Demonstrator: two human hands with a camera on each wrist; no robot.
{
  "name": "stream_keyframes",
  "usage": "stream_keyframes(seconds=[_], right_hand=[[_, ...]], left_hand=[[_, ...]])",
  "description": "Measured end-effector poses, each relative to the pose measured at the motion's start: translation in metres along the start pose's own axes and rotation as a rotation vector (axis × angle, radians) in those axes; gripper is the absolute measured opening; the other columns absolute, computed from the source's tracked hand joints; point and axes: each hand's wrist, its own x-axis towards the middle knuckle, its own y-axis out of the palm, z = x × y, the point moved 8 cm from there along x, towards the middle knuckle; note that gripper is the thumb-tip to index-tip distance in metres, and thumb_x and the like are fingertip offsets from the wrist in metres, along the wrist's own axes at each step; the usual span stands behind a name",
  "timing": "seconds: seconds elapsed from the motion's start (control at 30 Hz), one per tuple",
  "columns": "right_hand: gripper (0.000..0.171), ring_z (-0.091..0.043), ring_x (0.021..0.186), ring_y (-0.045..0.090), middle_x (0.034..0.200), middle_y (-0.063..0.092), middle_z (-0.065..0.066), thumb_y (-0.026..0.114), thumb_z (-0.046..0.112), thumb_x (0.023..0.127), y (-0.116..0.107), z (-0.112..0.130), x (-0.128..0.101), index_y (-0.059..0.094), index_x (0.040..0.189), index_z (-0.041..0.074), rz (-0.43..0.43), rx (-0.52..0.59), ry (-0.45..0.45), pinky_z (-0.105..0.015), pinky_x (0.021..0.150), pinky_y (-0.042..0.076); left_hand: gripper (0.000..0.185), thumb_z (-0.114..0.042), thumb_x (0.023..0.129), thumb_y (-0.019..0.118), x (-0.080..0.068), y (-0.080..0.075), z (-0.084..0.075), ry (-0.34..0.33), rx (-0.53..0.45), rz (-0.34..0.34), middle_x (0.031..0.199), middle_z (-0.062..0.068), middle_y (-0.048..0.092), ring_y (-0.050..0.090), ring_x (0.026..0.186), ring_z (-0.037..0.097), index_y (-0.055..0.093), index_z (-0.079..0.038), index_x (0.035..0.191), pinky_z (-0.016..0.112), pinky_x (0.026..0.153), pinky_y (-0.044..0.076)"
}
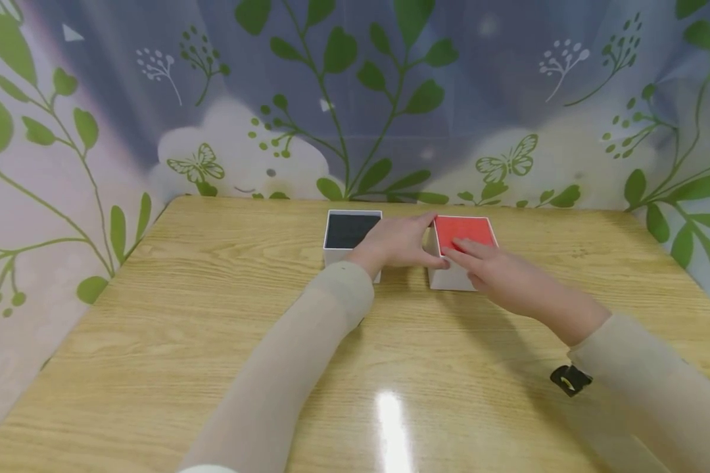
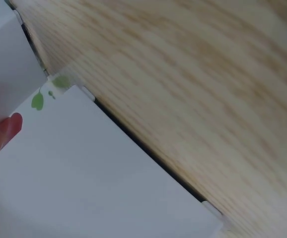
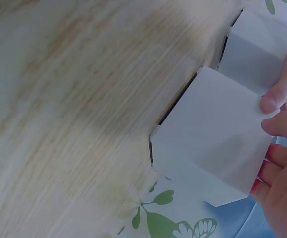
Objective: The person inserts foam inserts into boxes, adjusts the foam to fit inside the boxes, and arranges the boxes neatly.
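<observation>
Two white boxes stand side by side at the far middle of the wooden table (image 1: 213, 295). One has a black top (image 1: 351, 230), the other a red top (image 1: 463, 230). My left hand (image 1: 399, 244) lies between them and grips the red-topped box's left side, thumb on its front wall and forefinger at its far corner. My right hand (image 1: 486, 264) holds that box's front edge, fingers on the red top and thumb on the white wall. In the right wrist view that hand (image 3: 282, 163) sits at the box's (image 3: 218, 134) corner. The left wrist view shows a white box wall (image 2: 84, 173) and one fingertip (image 2: 7, 130).
A leaf-and-butterfly patterned backdrop (image 1: 355, 98) closes the table's back and both sides. A small black clip (image 1: 570, 380) sits at my right sleeve. Bare wood stretches in front of the boxes, with a light glare (image 1: 390, 420) near the front edge.
</observation>
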Motion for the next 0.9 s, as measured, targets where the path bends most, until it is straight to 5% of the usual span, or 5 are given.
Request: stream_keyframes(seconds=[0.63, 0.9], right_hand=[[0.058, -0.042, 0.122, 0.042, 0.137, 0.041, -0.025, 0.067, 0.005, 0.084, 0.006, -0.007, -0.009, 0.042, 0.136, -0.003, 0.032, 0.047, 0.034, -0.054, 0.093, 0.038], [0.049, -0.034, 0.087, 0.058, 0.105, 0.059, -0.018, 0.073, -0.007, 0.072, -0.013, -0.009, -0.024, 0.059, 0.118, -0.002, -0.201, -0.123, -0.020, -0.045, 0.074, 0.049]], left_hand=[[0.104, -0.079, 0.071, 0.050, -0.001, 0.004, -0.001, -0.006, -0.004, 0.013, 0.141, -0.011, 0.042, 0.048, 0.120, 0.012, 0.016, -0.022, 0.151, 0.033, 0.092, 0.041], [0.105, -0.079, 0.070, 0.051, 0.000, 0.001, 0.000, -0.014, 0.003, 0.006, 0.140, -0.012, 0.043, 0.053, 0.112, 0.010, 0.016, -0.023, 0.151, 0.030, 0.082, 0.045]])
